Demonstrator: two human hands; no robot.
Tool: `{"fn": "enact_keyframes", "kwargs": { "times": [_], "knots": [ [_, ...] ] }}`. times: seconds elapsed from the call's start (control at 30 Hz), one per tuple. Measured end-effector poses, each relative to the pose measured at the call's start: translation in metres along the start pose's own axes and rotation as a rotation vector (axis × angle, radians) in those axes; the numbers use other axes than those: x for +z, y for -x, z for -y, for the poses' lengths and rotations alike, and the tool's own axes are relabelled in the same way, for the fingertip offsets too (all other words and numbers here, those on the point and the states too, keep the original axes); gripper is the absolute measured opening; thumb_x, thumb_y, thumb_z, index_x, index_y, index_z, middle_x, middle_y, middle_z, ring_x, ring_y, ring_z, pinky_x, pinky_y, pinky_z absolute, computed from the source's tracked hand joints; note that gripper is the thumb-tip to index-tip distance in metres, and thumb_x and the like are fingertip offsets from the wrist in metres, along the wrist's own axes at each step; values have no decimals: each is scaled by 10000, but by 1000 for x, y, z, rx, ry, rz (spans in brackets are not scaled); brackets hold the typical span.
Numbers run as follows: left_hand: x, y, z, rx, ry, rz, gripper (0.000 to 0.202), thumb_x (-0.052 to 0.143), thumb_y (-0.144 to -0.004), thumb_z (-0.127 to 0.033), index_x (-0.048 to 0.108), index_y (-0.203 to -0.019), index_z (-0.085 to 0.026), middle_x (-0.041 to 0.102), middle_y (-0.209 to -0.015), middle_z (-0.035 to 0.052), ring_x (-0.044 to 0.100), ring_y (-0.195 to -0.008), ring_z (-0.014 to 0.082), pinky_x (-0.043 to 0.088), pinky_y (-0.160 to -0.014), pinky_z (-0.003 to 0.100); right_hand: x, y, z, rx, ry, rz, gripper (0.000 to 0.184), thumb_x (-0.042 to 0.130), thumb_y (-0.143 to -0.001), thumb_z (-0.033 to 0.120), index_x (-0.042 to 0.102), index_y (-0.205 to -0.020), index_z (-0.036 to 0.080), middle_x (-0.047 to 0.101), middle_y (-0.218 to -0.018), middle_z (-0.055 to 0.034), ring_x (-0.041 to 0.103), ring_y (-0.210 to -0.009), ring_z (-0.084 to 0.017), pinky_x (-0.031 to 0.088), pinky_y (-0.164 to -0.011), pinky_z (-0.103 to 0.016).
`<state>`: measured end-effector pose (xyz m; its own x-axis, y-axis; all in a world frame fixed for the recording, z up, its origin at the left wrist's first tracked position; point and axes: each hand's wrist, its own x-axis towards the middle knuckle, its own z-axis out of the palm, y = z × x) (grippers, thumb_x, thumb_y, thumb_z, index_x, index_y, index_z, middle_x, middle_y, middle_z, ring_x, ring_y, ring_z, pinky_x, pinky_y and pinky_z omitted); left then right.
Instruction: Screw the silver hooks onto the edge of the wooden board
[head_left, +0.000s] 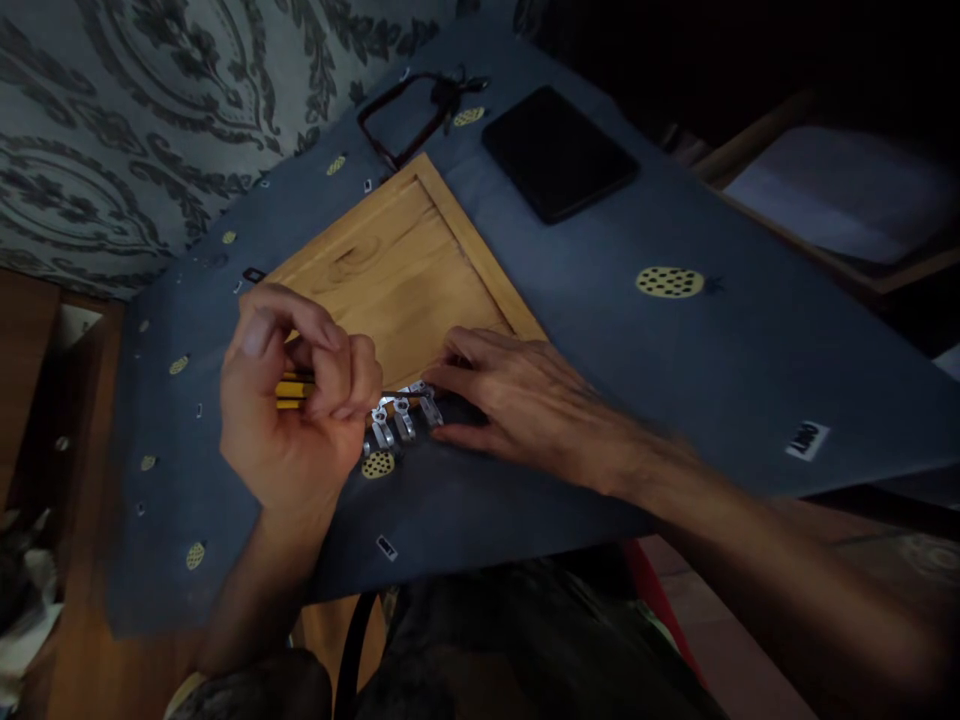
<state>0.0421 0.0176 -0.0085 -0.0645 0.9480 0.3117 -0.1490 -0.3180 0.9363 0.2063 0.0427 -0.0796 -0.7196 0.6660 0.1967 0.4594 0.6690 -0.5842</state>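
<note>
My left hand [300,390] is closed around the yellow-and-black handle of a screwdriver [294,389]. Its thin dark shaft points right, across a row of small silvery metal fittings [405,418] at the near edge of a framed wooden panel [382,280]. From the other side my right hand [502,395] reaches in, fingers and thumb gripping around the rightmost fitting. Where exactly the screwdriver tip sits is hard to make out beside those fingers. The panel lies flat on a dark blue cloth, partly covered by both hands.
A black tablet-like device [559,152] lies beyond the panel, with dark-framed glasses [405,120] to its left. The blue tablecloth [720,380] has a pineapple print. Patterned wallpaper [172,110] borders the table at upper left; an open drawer or shelf [840,190] holds something white at right.
</note>
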Motion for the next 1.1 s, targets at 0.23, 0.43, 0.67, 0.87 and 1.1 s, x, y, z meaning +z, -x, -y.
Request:
{"fn": "enact_keyframes", "kwargs": {
  "times": [0.23,0.43,0.67,0.87,1.1],
  "knots": [
    [-1,0,0,15,20,89,271,589,-948,-283,659,-712,-170,211,-437,-90,128,-337,35,231,-364,209,0,0,-1,-4,-2,9,267,779,-893,306,718,-1114,169,623,-1105,-86,611,-950,-228,443,-762,-355],
    [-6,0,2,0,48,172,223,624,-952,-250,722,-776,-154,332,-491,-76,173,-331,21,247,-380,227,-1,1,0,-8,0,12,239,768,-902,314,711,-1075,161,618,-1091,-84,609,-946,-223,447,-764,-353],
    [-17,-1,2,19,61,384,236,556,-997,-259,722,-890,-130,282,-459,-95,190,-310,18,293,-386,194,-1,1,0,-7,-20,9,263,784,-884,280,708,-1110,169,626,-1115,-82,620,-958,-224,454,-779,-358],
    [-21,5,-3,-22,7,430,209,542,-983,-211,735,-957,-137,366,-484,-78,264,-326,41,285,-392,216,-2,1,1,5,-44,32,258,766,-900,275,704,-1136,190,630,-1153,-84,624,-1003,-233,457,-798,-365],
    [-8,3,-4,-27,-84,180,201,641,-947,-313,741,-854,-165,392,-496,-48,366,-444,89,373,-473,243,0,1,1,5,-15,19,275,785,-886,293,713,-1122,172,631,-1129,-91,619,-984,-237,457,-806,-369]
  ]
}}
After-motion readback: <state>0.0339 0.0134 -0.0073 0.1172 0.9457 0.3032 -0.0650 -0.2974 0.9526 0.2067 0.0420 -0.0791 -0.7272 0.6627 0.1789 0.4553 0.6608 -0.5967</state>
